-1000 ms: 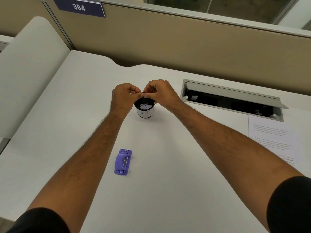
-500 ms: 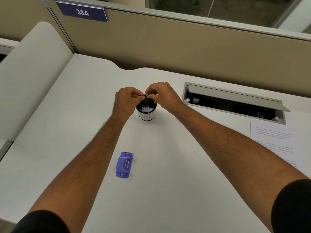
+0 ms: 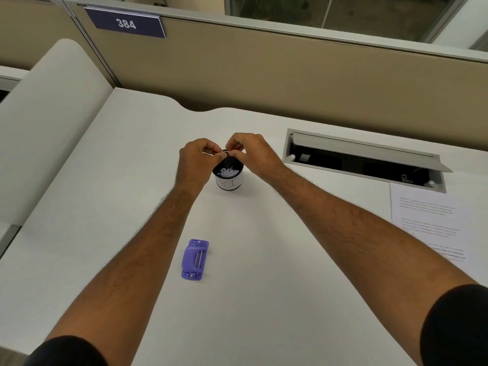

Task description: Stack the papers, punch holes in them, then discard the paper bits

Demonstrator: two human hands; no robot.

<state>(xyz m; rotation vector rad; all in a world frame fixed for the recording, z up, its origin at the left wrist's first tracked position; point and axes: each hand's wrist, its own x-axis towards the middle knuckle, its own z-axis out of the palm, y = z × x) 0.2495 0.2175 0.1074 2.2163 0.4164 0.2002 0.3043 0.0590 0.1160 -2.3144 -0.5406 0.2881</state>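
left hand: fingers pinched on one end of a thin dark strip-like part, directly over the cup
right hand: fingertips closed on the strip's other end, touching the left hand's fingertips
strip: too small to identify
cup: black, white label, just below both hands, on the desk
paper bits: white, inside cup
hole punch: purple, near the left forearm, well short of the hands
papers: printed, flat, far right of right hand
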